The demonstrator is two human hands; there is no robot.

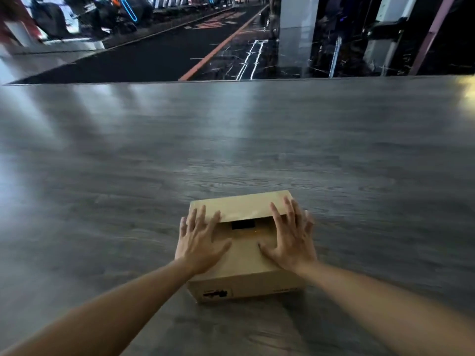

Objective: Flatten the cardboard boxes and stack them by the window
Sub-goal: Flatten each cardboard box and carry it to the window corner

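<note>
A small brown cardboard box (245, 255) stands on the grey wood-grain floor, low in the middle of the view. Its top flaps are folded down, with a dark gap between them. My left hand (199, 240) lies flat on the left part of the top, fingers spread and straight. My right hand (291, 236) lies flat on the right part, fingers spread across the far flap. A black printed mark shows on the box's near side. The frame is blurred by motion.
The grey floor (231, 140) runs wide to a straight edge at the back. Behind it a glass window wall (180, 47) shows dark pavement with an orange line, and a pale pillar (295, 29) stands at the upper right.
</note>
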